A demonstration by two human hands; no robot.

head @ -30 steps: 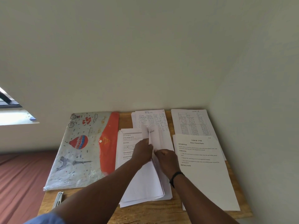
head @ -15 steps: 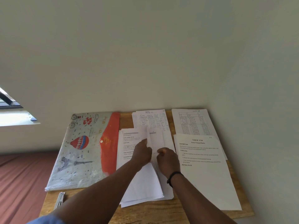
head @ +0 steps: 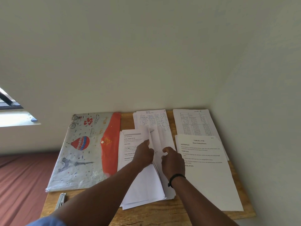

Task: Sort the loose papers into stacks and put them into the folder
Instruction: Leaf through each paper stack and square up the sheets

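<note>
A: Papers: middle pile [head: 143, 185] lay on the wooden table [head: 162, 214], unsorted; left hand [head: 144, 154] and right hand [head: 172, 162] each pinched sheets, parting them.

B: Stacks done?

A: Three looked sorted: handwritten list [head: 151, 118] and table printout [head: 193, 123] at the back, Water Potted Plants sheets [head: 208, 173] on the right.

B: Folder?

A: Balloon-print folder [head: 84, 150] lay closed at left, apart from the pile. Filing not started, I'd judge.
</note>
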